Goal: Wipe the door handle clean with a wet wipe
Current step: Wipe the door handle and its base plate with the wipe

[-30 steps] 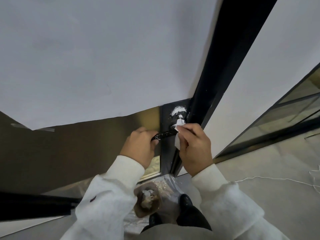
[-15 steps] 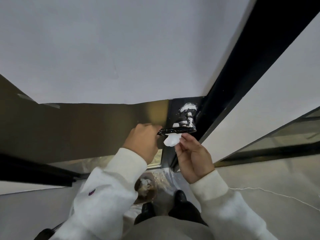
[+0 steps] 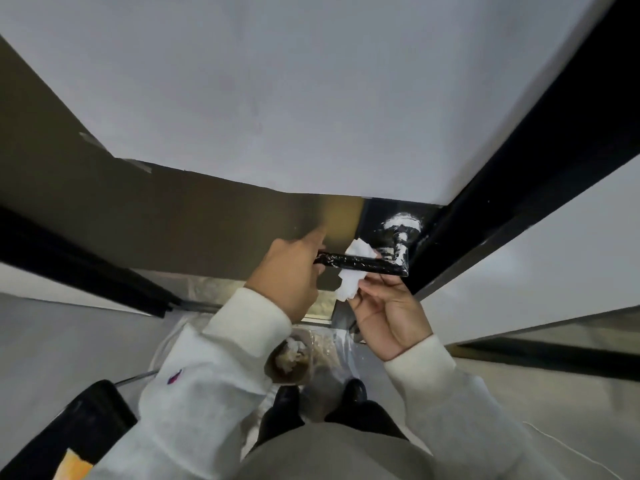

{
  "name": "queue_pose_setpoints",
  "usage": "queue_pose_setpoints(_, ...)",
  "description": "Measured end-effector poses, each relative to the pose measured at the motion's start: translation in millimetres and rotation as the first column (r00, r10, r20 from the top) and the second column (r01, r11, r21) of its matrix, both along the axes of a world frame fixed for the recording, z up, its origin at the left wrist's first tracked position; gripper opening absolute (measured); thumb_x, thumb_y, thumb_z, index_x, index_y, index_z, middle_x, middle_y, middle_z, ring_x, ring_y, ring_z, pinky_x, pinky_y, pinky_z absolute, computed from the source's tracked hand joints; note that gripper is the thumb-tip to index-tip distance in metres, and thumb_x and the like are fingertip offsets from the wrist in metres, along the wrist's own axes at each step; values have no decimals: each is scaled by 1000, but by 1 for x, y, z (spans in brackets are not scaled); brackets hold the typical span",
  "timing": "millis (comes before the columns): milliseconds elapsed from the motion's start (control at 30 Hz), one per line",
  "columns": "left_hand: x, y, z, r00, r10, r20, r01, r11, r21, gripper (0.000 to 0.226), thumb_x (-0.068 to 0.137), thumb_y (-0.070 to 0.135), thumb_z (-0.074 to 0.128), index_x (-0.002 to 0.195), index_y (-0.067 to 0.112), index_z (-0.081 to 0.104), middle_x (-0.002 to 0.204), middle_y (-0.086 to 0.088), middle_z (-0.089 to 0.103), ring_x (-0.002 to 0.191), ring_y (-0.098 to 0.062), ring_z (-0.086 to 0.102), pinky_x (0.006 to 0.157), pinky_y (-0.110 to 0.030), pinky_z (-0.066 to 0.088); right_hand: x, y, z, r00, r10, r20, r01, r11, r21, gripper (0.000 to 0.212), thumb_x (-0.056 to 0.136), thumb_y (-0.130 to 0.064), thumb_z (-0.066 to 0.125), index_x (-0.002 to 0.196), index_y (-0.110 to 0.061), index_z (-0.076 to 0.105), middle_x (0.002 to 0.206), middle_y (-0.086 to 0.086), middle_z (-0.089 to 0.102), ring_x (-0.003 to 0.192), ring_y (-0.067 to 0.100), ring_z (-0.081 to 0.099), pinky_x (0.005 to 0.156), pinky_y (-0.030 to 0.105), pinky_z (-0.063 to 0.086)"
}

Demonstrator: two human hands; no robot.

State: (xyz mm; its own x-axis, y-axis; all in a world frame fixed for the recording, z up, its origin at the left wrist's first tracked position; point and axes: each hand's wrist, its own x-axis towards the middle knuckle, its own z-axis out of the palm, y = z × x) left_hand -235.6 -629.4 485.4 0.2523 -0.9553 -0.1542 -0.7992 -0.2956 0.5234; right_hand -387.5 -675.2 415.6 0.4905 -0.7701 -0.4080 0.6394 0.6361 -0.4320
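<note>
The door handle (image 3: pixel 363 263) is a black lever running roughly from nine to three o'clock across the middle of the view, fixed at its three-o'clock end to a dark door stile where a round rose (image 3: pixel 401 225) sits at about one o'clock from the lever. White smears show on the rose, on the neck and along the lever, so the cleaning looks only partly done. A crumpled wet wipe (image 3: pixel 353 271) is draped over the lever near its middle, one flap above and one below — it touches the bar on both sides. The right hand (image 3: pixel 388 313) comes up from five o'clock, palm toward the camera, its fingers curled and pinching the lower flap of the wipe. The left hand (image 3: pixel 294 271), at nine o'clock from the wipe, grips the free end of the lever, apparently steadying it. The step in hand seems to be rubbing the lever itself; the next move likely calls for sliding the wrapped wipe toward three o'clock, then working round the neck and rose, with the lever kept from turning. Below, at six o'clock, a brown tub (image 3: pixel 291 358) holding pale lumps sits on plastic sheeting (image 3: pixel 332 344) on the floor, by the person's dark shoes (image 3: pixel 284 398).
</note>
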Motion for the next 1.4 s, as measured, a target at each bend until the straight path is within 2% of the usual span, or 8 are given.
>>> queue_pose_setpoints(100,-4,0,-2,1000,29,-1,-29,999,21,45,99,10,47,142,22,44,126,-1,66,115,-29,46,98,-42,47,-3,-5,-6,1000,-22,-18,23,999,36,47,80,23,44,72,-12,74,66,3,69,64,12,68,61,26,59)
queue_pose_setpoints(333,-9,1,-9,995,99,18,-99,995,-22,32,88,5,49,108,26,65,89,-2,71,89,-27,60,83,-41,52,7,-7,-8,987,153,55,-155,987,33,45,74,20,50,105,-3,71,93,13,75,95,24,69,93,34,53)
queue_pose_setpoints(500,-16,3,-8,989,142,31,-140,989,-51,32,91,4,50,107,25,68,90,-3,69,90,-26,57,81,-35,48,-12,-18,-22,974,112,196,-130,988,84,66,40,16,85,101,-5,72,85,11,73,88,22,70,83,38,61)
queue_pose_setpoints(667,-17,1,-7,991,119,56,-115,991,-67,27,89,1,51,94,21,69,81,-2,68,79,-26,57,76,-41,50,2,-18,-24,971,166,174,-190,973,132,59,77,25,37,93,-15,77,98,7,75,86,17,73,71,27,59)
queue_pose_setpoints(900,-9,1,-4,997,63,38,-62,998,-27,33,93,6,54,109,27,72,86,-1,70,80,-23,59,76,-30,46,-14,-25,-20,984,57,169,-72,994,87,53,70,23,46,99,-8,77,119,14,68,120,26,62,106,41,49)
queue_pose_setpoints(1067,-6,1,-9,996,-9,85,11,1000,-23,26,90,6,52,96,26,68,78,0,67,82,-30,55,77,-40,49,15,-12,-11,987,87,132,-96,993,63,49,71,21,46,86,-10,81,99,11,75,90,18,73,73,26,60)
queue_pose_setpoints(1300,-28,-2,-8,988,57,141,-62,997,37,28,85,5,51,111,16,55,106,-6,54,86,-35,60,81,-48,55,-16,-21,-16,990,21,137,-27,999,41,51,70,22,44,94,-10,76,88,7,76,89,18,72,93,37,56)
queue_pose_setpoints(1400,-45,-11,-8,974,89,209,-113,988,106,28,85,8,55,111,12,45,111,-9,47,83,-32,55,77,-46,52,-9,-23,-13,979,171,107,-178,982,57,51,77,23,40,103,-7,71,92,11,75,84,19,72,70,34,61)
